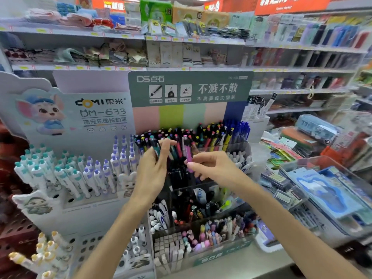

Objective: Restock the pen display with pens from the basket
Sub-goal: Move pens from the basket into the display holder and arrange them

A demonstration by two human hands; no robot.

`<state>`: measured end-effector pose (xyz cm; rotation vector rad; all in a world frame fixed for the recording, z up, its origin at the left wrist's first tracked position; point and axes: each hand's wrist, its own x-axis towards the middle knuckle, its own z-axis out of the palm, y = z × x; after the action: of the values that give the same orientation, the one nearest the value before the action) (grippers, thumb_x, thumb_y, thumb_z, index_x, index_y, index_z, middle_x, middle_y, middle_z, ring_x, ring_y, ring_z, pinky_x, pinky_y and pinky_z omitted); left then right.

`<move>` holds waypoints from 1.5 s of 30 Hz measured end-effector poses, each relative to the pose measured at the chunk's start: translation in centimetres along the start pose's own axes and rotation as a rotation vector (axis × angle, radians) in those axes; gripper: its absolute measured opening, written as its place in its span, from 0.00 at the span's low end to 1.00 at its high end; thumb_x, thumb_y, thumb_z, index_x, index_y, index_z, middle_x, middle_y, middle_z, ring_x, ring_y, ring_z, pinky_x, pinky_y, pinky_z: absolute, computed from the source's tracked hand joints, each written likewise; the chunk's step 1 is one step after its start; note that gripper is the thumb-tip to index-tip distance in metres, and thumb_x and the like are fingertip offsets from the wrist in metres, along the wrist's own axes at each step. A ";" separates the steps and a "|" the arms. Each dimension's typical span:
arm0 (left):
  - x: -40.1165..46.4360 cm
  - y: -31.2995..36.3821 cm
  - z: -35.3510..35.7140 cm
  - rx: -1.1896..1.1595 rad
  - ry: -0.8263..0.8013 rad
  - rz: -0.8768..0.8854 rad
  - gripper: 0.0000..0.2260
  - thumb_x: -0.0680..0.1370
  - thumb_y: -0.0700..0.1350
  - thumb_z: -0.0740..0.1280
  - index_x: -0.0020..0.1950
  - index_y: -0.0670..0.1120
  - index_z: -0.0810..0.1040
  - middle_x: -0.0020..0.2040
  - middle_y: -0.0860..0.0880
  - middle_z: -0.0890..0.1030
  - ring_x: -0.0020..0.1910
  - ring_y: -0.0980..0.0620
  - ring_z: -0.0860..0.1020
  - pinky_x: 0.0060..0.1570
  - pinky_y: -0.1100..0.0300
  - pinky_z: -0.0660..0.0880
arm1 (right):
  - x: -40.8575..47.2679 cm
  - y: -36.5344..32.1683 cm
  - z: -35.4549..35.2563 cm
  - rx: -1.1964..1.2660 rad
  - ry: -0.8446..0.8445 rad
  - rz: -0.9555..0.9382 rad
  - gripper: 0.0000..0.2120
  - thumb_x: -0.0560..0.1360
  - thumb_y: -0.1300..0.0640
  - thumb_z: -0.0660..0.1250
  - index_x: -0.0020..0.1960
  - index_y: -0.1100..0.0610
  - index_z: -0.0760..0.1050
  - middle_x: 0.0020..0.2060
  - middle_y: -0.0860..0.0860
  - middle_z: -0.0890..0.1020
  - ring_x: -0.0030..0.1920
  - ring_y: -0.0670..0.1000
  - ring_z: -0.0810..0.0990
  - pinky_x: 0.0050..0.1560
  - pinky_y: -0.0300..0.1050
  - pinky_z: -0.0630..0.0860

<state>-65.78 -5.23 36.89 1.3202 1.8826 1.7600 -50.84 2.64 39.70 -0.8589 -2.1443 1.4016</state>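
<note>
2 hands reach in: the left hand (152, 170) grips 1 teal pen (155, 147), and the right hand (209, 165) pinches 1 purple pen (188, 156). 2 printed display boards stand side by side: 1 pale mouse-cartoon board (66, 111) and 1 grey-green board (190, 88) with 5 colour stripes. The racked pens are too many to count.

Two bare, sleeveless forearms (112, 230)
</note>
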 end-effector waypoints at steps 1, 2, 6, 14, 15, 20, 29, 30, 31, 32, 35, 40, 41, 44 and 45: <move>0.2 0.0 -0.1 0.034 0.071 0.023 0.21 0.77 0.62 0.54 0.43 0.50 0.79 0.25 0.54 0.64 0.22 0.57 0.63 0.26 0.66 0.61 | -0.2 0.4 -0.7 0.024 0.038 0.024 0.09 0.75 0.56 0.69 0.53 0.59 0.80 0.37 0.48 0.83 0.34 0.41 0.78 0.37 0.34 0.74; 0.6 0.3 -0.1 0.069 0.138 0.040 0.20 0.76 0.62 0.56 0.38 0.50 0.76 0.24 0.53 0.67 0.21 0.57 0.67 0.27 0.63 0.64 | -0.5 0.7 -1.5 0.040 0.076 0.041 0.08 0.75 0.56 0.69 0.52 0.58 0.80 0.37 0.48 0.83 0.34 0.42 0.78 0.36 0.33 0.74; 3.1 1.8 0.0 0.219 0.290 0.211 0.12 0.74 0.57 0.68 0.43 0.49 0.74 0.33 0.57 0.79 0.31 0.61 0.79 0.36 0.67 0.76 | -1.0 1.3 -3.5 0.101 0.218 0.067 0.03 0.75 0.58 0.69 0.47 0.56 0.80 0.35 0.49 0.82 0.31 0.42 0.77 0.36 0.33 0.76; 6.4 2.8 1.6 0.600 0.162 0.233 0.19 0.72 0.56 0.72 0.54 0.45 0.73 0.30 0.49 0.76 0.29 0.49 0.74 0.36 0.58 0.68 | -1.2 1.7 -4.9 0.107 0.281 0.029 0.05 0.74 0.57 0.70 0.49 0.57 0.79 0.37 0.49 0.82 0.32 0.42 0.78 0.38 0.33 0.77; 6.6 2.5 2.0 0.676 0.114 0.222 0.20 0.73 0.57 0.70 0.54 0.44 0.72 0.31 0.47 0.78 0.30 0.46 0.76 0.35 0.57 0.69 | -1.1 1.7 -5.0 0.113 0.289 0.029 0.06 0.74 0.57 0.70 0.50 0.57 0.79 0.37 0.49 0.82 0.32 0.43 0.78 0.39 0.34 0.77; 6.5 1.4 3.7 1.101 0.142 0.511 0.19 0.81 0.53 0.52 0.45 0.41 0.76 0.33 0.44 0.79 0.35 0.43 0.77 0.32 0.55 0.69 | -1.1 1.9 -6.0 0.142 0.338 -0.001 0.04 0.75 0.58 0.69 0.49 0.56 0.80 0.36 0.49 0.82 0.33 0.44 0.78 0.38 0.33 0.76; 7.6 -1.9 3.6 1.279 0.144 0.629 0.18 0.77 0.48 0.54 0.35 0.42 0.76 0.39 0.43 0.76 0.42 0.43 0.74 0.41 0.53 0.58 | -0.9 2.0 -7.2 0.188 0.402 -0.012 0.08 0.75 0.57 0.69 0.51 0.58 0.80 0.38 0.50 0.83 0.35 0.45 0.78 0.44 0.40 0.78; 7.5 -2.1 3.6 1.284 0.136 0.626 0.18 0.77 0.49 0.53 0.37 0.42 0.77 0.41 0.43 0.76 0.43 0.43 0.73 0.41 0.53 0.58 | -0.8 2.0 -7.3 0.193 0.404 -0.017 0.08 0.75 0.57 0.69 0.52 0.59 0.80 0.38 0.50 0.83 0.35 0.45 0.78 0.44 0.40 0.79; 7.3 -2.1 3.5 1.272 0.127 0.606 0.19 0.78 0.50 0.52 0.39 0.42 0.77 0.42 0.43 0.76 0.43 0.43 0.73 0.42 0.53 0.59 | -0.8 2.0 -7.3 0.201 0.410 -0.025 0.08 0.75 0.58 0.69 0.53 0.59 0.79 0.39 0.51 0.83 0.35 0.45 0.79 0.43 0.39 0.79; 7.1 -2.0 3.4 1.240 0.118 0.571 0.20 0.79 0.52 0.52 0.41 0.42 0.77 0.44 0.43 0.76 0.44 0.43 0.73 0.43 0.52 0.61 | -0.8 2.0 -7.3 0.218 0.421 -0.035 0.09 0.75 0.59 0.69 0.54 0.58 0.78 0.39 0.51 0.83 0.35 0.45 0.79 0.41 0.38 0.78; 6.6 -1.4 3.1 1.111 0.134 0.539 0.20 0.79 0.58 0.55 0.51 0.44 0.77 0.50 0.45 0.75 0.49 0.44 0.71 0.48 0.51 0.65 | -0.3 1.8 -7.4 0.265 0.465 -0.075 0.09 0.75 0.62 0.69 0.54 0.56 0.75 0.38 0.53 0.84 0.35 0.46 0.81 0.38 0.35 0.77; 6.4 -0.6 3.2 1.092 -0.003 0.733 0.18 0.67 0.59 0.74 0.48 0.49 0.78 0.42 0.50 0.78 0.43 0.47 0.74 0.43 0.54 0.68 | 1.6 1.1 -6.8 0.183 0.475 -0.153 0.01 0.77 0.62 0.66 0.48 0.58 0.74 0.39 0.53 0.85 0.40 0.48 0.84 0.41 0.37 0.79; 6.7 -0.6 3.3 1.094 -0.016 0.731 0.17 0.66 0.57 0.76 0.46 0.49 0.79 0.39 0.51 0.79 0.40 0.47 0.75 0.40 0.54 0.68 | 2.1 1.0 -6.6 0.147 0.493 -0.177 0.01 0.78 0.61 0.65 0.47 0.58 0.75 0.40 0.53 0.85 0.41 0.48 0.84 0.43 0.38 0.80; 7.6 -0.5 3.3 1.074 -0.031 0.715 0.14 0.64 0.54 0.78 0.42 0.49 0.79 0.33 0.52 0.80 0.35 0.47 0.77 0.38 0.56 0.69 | 3.7 1.3 -6.3 -0.054 0.603 -0.258 0.03 0.77 0.58 0.66 0.45 0.56 0.77 0.39 0.48 0.85 0.42 0.45 0.84 0.48 0.40 0.79; 7.7 -0.5 3.3 1.059 -0.028 0.714 0.14 0.64 0.54 0.78 0.42 0.49 0.79 0.32 0.52 0.80 0.35 0.47 0.77 0.38 0.56 0.69 | 4.2 1.4 -6.1 -0.117 0.630 -0.277 0.03 0.76 0.57 0.68 0.44 0.55 0.78 0.38 0.45 0.84 0.41 0.43 0.83 0.47 0.38 0.79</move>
<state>-67.98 2.64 38.63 2.5840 2.6520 0.8015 -49.51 9.94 40.85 -0.8611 -1.7737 0.7414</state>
